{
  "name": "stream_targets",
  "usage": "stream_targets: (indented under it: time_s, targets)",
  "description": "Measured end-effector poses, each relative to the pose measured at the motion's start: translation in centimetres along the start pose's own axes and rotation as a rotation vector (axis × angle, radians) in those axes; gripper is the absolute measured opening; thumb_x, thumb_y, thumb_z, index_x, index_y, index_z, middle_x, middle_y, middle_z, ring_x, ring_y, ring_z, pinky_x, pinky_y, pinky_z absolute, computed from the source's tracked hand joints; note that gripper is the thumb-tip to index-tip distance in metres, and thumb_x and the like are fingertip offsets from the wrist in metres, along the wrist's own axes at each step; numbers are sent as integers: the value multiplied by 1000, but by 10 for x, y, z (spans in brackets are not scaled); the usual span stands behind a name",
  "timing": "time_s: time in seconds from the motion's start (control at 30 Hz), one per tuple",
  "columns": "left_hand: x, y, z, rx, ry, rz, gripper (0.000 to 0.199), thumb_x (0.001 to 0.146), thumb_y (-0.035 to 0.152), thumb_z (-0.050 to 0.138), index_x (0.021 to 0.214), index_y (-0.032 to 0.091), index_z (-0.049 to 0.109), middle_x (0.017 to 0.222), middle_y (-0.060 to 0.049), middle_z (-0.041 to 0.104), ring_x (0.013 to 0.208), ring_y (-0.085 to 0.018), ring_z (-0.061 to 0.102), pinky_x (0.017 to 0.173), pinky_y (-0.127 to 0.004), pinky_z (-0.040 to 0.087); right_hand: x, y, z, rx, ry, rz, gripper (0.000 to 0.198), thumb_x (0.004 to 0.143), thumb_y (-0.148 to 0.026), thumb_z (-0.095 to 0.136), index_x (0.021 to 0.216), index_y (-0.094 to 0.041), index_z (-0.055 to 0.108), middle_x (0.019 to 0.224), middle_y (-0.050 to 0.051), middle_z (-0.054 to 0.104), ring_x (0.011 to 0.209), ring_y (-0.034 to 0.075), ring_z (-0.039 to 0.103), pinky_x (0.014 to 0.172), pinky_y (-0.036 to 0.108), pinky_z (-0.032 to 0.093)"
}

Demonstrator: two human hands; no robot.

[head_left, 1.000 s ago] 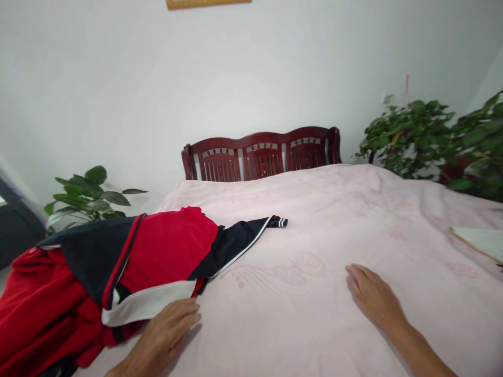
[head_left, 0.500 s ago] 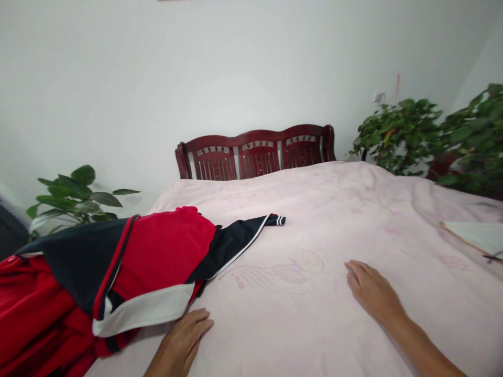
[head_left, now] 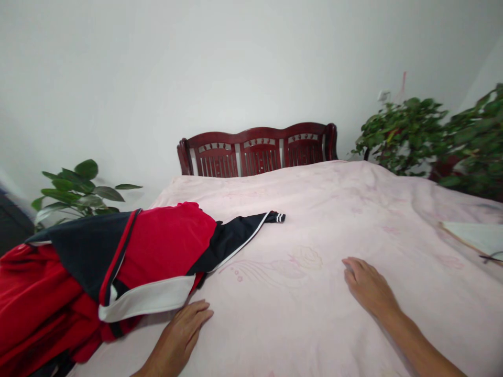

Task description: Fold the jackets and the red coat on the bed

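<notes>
A red and navy garment with white trim lies on the left of a pale pink cloth. Its navy sleeve, with white stripes at the cuff, stretches toward the middle. Just below the garment's white band, my left hand rests on the cloth, fingers extended and holding nothing. Whether its fingertips touch the garment I cannot tell. Farther right, my right hand lies on the cloth with its fingers loosely stretched, apart from the garment. Nothing shows in it.
A carved dark red wooden backrest stands beyond the cloth, against the wall. Leafy plants grow at the left and right. At the right edge lies a flat white thing with a tan border.
The view has shifted slightly, so the garment and backrest sit a little higher in the picture. Both hands stay in nearly the same places on the cloth.
</notes>
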State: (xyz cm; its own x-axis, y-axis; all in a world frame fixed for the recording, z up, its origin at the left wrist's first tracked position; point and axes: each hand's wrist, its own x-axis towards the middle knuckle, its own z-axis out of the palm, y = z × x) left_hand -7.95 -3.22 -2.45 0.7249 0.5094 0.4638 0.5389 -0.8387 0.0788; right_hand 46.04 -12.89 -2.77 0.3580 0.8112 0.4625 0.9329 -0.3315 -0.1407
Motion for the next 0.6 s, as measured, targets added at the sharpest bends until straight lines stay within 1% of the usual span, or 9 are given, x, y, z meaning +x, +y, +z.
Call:
stream_targets:
  time_s: [0.17, 0.33, 0.43, 0.53, 0.6]
  targets:
    - [2, 0, 0, -14, 10, -11, 38, 91, 16, 53, 125, 30, 63, 126, -5, 68, 118, -18, 63, 100, -28, 52, -1, 0, -1, 1, -7, 1, 38, 91, -24, 36, 115, -12, 64, 121, 14, 65, 109, 27, 61, 98, 42, 46]
    - [0, -2, 3, -17, -23, -35, 40, 91, 15, 51, 127, 30, 62, 129, -6, 66, 122, -19, 61, 102, -29, 51, -1, -3, -4, -12, -28, 2, 38, 92, -24, 35, 116, -12, 63, 121, 15, 64, 109, 27, 60, 97, 42, 45]
    - [-1, -3, 5, 9, -22, -58, 43, 90, 15, 51, 129, 31, 61, 132, -6, 64, 123, -20, 60, 103, -30, 51, -2, -3, -4, -24, -29, -10, 38, 92, -24, 35, 116, -13, 63, 121, 15, 64, 108, 27, 60, 97, 42, 46]
    - [-1, -4, 9, 51, 1, -105, 44, 90, 15, 50, 130, 31, 60, 135, -5, 62, 124, -20, 59, 103, -31, 50, -4, -2, -2, -88, -13, -32, 40, 94, -30, 37, 120, -13, 62, 126, 17, 62, 116, 29, 57, 100, 44, 43]
    - [-1, -5, 12, 66, 15, -116, 45, 90, 16, 51, 131, 31, 59, 136, -5, 62, 123, -19, 60, 103, -31, 50, -6, -2, -1, -160, -7, -32, 45, 94, -37, 38, 125, -13, 61, 131, 18, 59, 122, 32, 53, 102, 48, 41]
